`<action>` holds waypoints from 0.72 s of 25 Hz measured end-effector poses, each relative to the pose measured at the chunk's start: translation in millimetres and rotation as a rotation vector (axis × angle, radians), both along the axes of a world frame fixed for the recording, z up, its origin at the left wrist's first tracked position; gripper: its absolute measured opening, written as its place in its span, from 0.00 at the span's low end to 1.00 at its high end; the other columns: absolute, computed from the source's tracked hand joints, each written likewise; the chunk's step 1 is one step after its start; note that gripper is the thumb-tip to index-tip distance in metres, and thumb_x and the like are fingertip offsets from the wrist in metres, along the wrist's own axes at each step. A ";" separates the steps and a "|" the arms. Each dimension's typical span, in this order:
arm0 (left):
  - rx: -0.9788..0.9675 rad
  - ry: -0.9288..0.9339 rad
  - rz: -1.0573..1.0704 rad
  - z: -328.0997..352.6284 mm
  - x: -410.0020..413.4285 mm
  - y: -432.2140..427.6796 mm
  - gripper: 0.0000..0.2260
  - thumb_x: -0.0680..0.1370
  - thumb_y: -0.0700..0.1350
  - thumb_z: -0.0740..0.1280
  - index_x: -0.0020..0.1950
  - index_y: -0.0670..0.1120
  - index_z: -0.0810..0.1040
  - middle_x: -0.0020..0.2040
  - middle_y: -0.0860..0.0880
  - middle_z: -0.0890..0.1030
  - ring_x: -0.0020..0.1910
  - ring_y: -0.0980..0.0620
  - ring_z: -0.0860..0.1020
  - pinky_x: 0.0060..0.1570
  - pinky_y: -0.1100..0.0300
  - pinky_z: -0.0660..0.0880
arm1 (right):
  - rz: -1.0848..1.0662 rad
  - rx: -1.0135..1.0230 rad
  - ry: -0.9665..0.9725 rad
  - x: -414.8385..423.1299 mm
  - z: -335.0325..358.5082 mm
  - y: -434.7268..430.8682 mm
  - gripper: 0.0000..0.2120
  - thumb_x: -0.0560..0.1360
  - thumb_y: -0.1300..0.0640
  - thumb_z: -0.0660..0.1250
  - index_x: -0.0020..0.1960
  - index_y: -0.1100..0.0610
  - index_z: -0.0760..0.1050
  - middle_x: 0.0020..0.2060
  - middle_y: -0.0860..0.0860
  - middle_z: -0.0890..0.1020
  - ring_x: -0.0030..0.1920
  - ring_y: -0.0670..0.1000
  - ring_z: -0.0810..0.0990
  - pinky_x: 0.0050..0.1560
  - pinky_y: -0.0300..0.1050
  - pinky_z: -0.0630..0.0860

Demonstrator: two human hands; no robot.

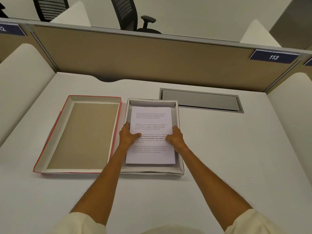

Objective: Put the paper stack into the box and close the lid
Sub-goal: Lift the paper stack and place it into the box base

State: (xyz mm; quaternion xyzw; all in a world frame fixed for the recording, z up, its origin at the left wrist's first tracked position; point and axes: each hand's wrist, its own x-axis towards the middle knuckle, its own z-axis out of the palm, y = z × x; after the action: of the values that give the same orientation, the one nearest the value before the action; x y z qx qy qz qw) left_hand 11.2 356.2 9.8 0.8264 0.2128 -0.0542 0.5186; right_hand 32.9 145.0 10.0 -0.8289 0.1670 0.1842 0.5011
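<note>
A white printed paper stack (150,120) lies inside the shallow grey box (180,137) at the middle of the desk. My left hand (128,135) grips the stack's left edge, thumb on the top sheet. Gripping the right edge the same way is my right hand (174,136). The lid (84,134), red outside and brown inside, lies upside down on the desk just left of the box, touching its side.
A grey metal cable hatch (200,100) is set into the white desk (236,157) behind and right of the box. A tan partition (152,59) closes the desk's far side, with white side panels left and right. Office chairs stand beyond it.
</note>
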 end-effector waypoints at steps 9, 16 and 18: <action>0.005 0.014 0.008 3.0 -2.7 -5.0 0.29 0.71 0.40 0.77 0.67 0.39 0.69 0.66 0.40 0.77 0.65 0.40 0.76 0.64 0.46 0.74 | 0.020 -0.037 -0.010 -2.3 0.4 1.9 0.24 0.75 0.64 0.68 0.68 0.60 0.64 0.63 0.58 0.75 0.60 0.57 0.77 0.52 0.43 0.75; 0.055 -0.044 -0.081 30.7 -9.4 -17.6 0.30 0.73 0.42 0.75 0.70 0.39 0.66 0.69 0.40 0.75 0.68 0.41 0.73 0.65 0.50 0.72 | 0.119 -0.068 -0.038 1.9 12.1 -5.0 0.26 0.76 0.63 0.67 0.70 0.60 0.60 0.65 0.58 0.74 0.62 0.58 0.77 0.58 0.51 0.78; -0.016 -0.044 -0.052 42.6 -21.2 -24.5 0.32 0.74 0.46 0.74 0.74 0.42 0.64 0.72 0.44 0.72 0.70 0.43 0.72 0.65 0.52 0.70 | 0.173 -0.089 -0.117 9.4 21.0 -6.7 0.28 0.76 0.61 0.68 0.72 0.59 0.60 0.67 0.57 0.74 0.63 0.59 0.77 0.56 0.49 0.78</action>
State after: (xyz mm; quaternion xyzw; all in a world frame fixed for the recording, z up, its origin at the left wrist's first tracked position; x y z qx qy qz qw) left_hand -10.1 331.7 52.4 0.8285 0.1791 -0.0512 0.5281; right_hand 42.3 138.3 31.0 -0.8709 0.0736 0.1704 0.4550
